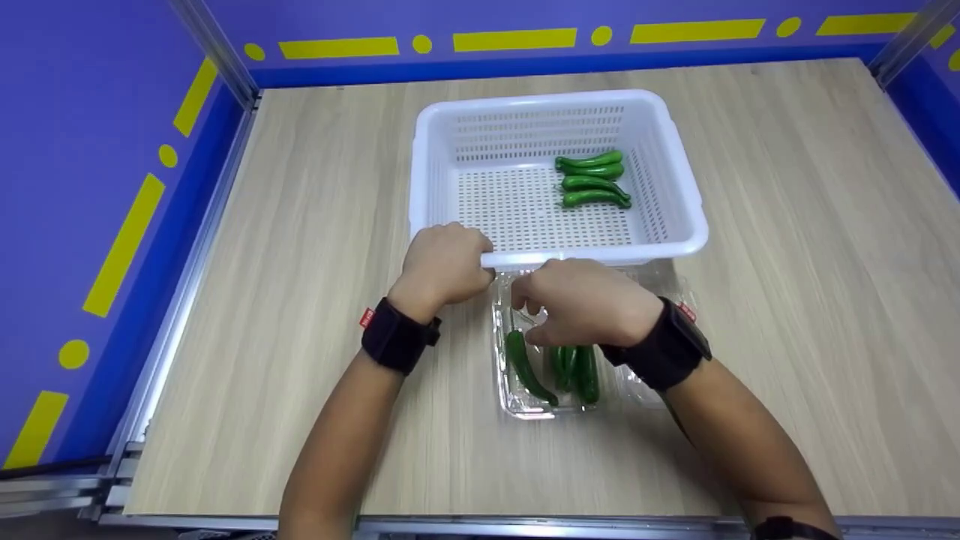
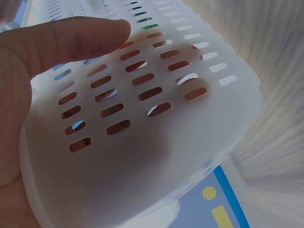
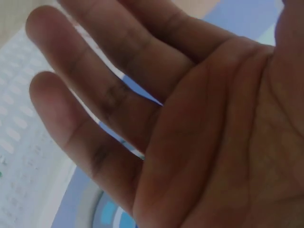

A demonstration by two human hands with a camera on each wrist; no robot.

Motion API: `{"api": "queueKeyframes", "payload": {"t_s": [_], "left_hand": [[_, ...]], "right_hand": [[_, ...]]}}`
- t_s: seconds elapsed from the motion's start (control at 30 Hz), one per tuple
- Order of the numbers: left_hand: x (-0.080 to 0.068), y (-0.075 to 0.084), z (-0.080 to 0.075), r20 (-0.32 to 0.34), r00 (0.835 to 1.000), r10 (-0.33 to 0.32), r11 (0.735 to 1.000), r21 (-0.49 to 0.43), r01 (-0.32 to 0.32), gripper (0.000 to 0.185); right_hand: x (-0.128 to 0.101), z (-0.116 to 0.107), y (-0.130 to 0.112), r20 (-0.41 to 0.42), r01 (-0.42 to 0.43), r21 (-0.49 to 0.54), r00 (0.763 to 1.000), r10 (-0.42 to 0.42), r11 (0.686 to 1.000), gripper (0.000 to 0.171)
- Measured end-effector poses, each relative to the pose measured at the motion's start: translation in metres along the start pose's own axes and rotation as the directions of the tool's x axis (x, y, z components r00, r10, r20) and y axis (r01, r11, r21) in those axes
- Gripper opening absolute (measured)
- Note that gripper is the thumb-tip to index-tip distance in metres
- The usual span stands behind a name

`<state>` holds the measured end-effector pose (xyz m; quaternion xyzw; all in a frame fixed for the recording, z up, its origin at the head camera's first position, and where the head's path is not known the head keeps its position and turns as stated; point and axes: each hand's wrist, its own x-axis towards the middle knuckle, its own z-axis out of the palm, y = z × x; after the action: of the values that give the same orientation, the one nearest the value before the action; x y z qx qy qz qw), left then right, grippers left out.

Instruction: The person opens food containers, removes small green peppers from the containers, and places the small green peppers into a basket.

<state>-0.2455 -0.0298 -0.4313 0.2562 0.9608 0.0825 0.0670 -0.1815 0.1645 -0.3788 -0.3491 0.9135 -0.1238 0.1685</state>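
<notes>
My left hand (image 1: 472, 264) grips the near rim of a white perforated basket (image 1: 540, 100). In the left wrist view its thumb (image 2: 71, 38) lies along the outside of the basket wall (image 2: 199, 142), and the fingers show through the holes from inside. Several green peppers (image 1: 592, 180) lie in the basket's right half. Just in front of it sits a clear plastic tray (image 1: 525, 406) holding a few more green peppers (image 1: 529, 371). My right hand (image 1: 529, 315) hovers over the tray's far end; its palm and fingers (image 3: 118, 95) are spread and hold nothing.
The light wooden tabletop (image 1: 787, 262) is bounded by blue walls with yellow markings (image 1: 120, 247) at left, back and right. A metal frame rail (image 1: 180, 300) runs along the left edge. The clear tray's lid (image 1: 679, 289) lies open to the right.
</notes>
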Motion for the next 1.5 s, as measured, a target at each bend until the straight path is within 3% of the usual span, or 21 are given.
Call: {"api": "queueKeyframes", "payload": {"t_s": [0.2, 0.43, 0.73, 1.17, 1.5], "left_hand": [[0.0, -0.001, 0.001, -0.002, 1.0, 0.005, 1.0, 0.008, -0.005, 0.015], [0.0, -0.001, 0.001, 0.003, 1.0, 0.003, 1.0, 0.007, -0.003, 0.014], [0.0, 0.0, 0.002, -0.008, 1.0, 0.005, 1.0, 0.014, -0.005, 0.014], [-0.001, 0.001, 0.001, -0.011, 1.0, 0.011, 1.0, 0.013, -0.011, 0.027], [0.0, 0.0, 0.001, -0.008, 1.0, 0.01, 1.0, 0.012, -0.01, 0.028]], "right_hand": [[0.008, 0.011, -0.001, -0.013, 0.001, -0.05, 1.0, -0.002, 0.999, 0.025], [0.016, 0.022, -0.002, 0.017, -0.018, -0.071, 1.0, 0.019, 0.997, 0.036], [0.024, 0.036, -0.002, 0.03, -0.03, -0.143, 0.999, 0.035, 0.989, 0.029], [0.032, 0.048, -0.002, 0.07, -0.096, -0.075, 0.992, 0.102, 0.993, 0.04], [0.034, 0.046, -0.001, 0.08, -0.056, -0.104, 0.995, 0.064, 0.993, 0.028]]}}
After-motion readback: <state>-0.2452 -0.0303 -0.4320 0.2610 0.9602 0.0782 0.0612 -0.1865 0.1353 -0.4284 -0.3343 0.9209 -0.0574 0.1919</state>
